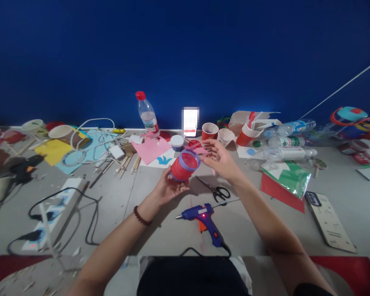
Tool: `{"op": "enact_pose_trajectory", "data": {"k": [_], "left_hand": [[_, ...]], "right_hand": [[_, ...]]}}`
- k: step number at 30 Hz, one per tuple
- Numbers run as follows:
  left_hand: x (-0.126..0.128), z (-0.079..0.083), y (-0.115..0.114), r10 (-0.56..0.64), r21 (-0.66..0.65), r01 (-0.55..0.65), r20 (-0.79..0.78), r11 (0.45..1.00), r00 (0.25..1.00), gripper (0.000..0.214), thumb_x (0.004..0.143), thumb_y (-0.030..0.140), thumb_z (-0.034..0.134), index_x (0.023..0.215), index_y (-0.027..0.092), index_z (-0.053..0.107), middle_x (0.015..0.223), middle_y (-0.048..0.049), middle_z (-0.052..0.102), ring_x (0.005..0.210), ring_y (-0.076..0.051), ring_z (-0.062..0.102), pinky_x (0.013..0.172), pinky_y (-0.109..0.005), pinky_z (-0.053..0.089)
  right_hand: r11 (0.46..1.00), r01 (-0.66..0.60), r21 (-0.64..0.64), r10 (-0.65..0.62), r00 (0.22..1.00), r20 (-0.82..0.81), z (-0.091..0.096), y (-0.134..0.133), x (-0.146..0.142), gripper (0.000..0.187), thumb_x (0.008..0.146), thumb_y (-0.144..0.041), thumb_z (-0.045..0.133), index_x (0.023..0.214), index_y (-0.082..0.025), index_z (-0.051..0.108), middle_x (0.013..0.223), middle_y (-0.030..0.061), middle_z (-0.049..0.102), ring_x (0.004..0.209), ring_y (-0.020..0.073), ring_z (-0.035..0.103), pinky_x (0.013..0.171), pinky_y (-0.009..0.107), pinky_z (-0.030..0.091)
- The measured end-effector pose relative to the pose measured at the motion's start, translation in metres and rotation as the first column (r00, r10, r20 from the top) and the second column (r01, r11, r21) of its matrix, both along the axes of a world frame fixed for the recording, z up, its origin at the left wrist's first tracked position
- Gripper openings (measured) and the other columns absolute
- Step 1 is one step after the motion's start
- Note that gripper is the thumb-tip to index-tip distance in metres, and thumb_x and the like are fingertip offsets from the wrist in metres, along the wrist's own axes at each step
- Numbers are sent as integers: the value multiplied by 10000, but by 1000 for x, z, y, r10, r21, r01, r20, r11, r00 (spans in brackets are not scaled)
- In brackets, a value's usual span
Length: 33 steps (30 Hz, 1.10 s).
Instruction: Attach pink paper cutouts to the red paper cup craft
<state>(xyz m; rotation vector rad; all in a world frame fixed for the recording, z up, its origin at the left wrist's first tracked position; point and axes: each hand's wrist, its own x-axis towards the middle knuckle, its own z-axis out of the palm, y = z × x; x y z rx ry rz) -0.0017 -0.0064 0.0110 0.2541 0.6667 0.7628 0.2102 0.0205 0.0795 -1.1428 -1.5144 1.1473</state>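
A red cup (181, 167) with a purple band round its rim and a purple edge at its base tilts in my left hand (169, 187), whose fingers wrap it from below. At the far right of that rim is my right hand (220, 160). Its fingers are bent, with the thumb and fingertips close to the purple band and a pinkish strip (200, 150); what they pinch is too small to make out. Below the cup lie black-handled scissors (218, 192) and a blue glue gun (203, 213) with its red light on.
Pink paper (151, 149), a white-lidded jar (176, 142), a bottle (148, 117), and a lit phone (190, 122) stand or lie behind. Paper cups (210, 130) and plastic bottles (291, 154) are at back right. A power strip (54, 216) with cables lies left, another phone (330, 222) right.
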Motion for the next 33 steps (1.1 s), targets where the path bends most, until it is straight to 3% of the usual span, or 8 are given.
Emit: {"op": "enact_pose_trajectory", "data": {"k": [2, 4, 6, 9, 18, 27, 33], "left_hand": [[1, -2, 0, -27, 12, 27, -6, 1000, 1000, 580, 755, 590, 657, 1005, 67, 634, 815, -128, 714, 748, -203, 679, 724, -312, 568], [3, -4, -1, -31, 50, 32, -30, 998, 999, 580, 722, 582, 697, 1001, 78, 633, 809, -120, 718, 723, -201, 679, 687, -301, 567], [5, -6, -2, -26, 107, 32, -50, 994, 998, 555, 697, 571, 723, 973, 97, 638, 792, -106, 720, 690, -197, 681, 649, -292, 561], [7, -7, -3, -41, 168, 51, -61, 984, 997, 522, 719, 573, 701, 935, 101, 647, 768, -107, 719, 666, -197, 682, 643, -293, 554], [7, -8, -3, -49, 171, 68, -111, 983, 993, 495, 719, 566, 699, 928, 120, 656, 753, -93, 720, 665, -203, 677, 637, -305, 540], [6, -18, -4, -82, 119, 96, -116, 988, 990, 522, 753, 559, 666, 1022, 112, 650, 803, -110, 715, 713, -228, 684, 730, -360, 545], [5, -19, -2, -104, 59, 109, -84, 992, 991, 557, 759, 575, 654, 1041, 96, 642, 835, -132, 711, 758, -233, 690, 730, -344, 554]], "right_hand": [[1000, -18, -13, 18, 1000, -4, 0, 0, -2, 440, 757, -352, 725, 1157, -247, 574, 1146, 82, 623, 1030, 216, 593, 879, 369, 501], [998, -48, -30, 48, 999, 4, 0, 0, -3, 333, 768, -358, 706, 1069, -238, 631, 1121, 73, 654, 991, 211, 608, 858, 369, 503], [999, -35, -40, 36, 999, 25, 1, 0, -3, 205, 782, -367, 681, 929, -224, 684, 1030, 61, 695, 918, 204, 621, 824, 367, 503], [998, 21, -53, -20, 1000, 24, 1, 1, -1, 181, 772, -385, 685, 821, -214, 717, 905, 51, 725, 858, 204, 635, 802, 372, 502], [999, -27, -23, 27, 999, -19, -2, 3, 2, 167, 767, -374, 707, 823, -220, 741, 905, 49, 742, 858, 199, 651, 810, 366, 510], [979, -6, -205, -13, 996, -91, -5, 6, 3, 269, 734, -463, 717, 663, -203, 703, 760, 26, 679, 827, 187, 617, 805, 346, 488], [987, -58, -150, 47, 996, -78, -5, 6, 4, 210, 758, -440, 727, 801, -235, 735, 874, 29, 705, 818, 172, 616, 764, 334, 484]]}}
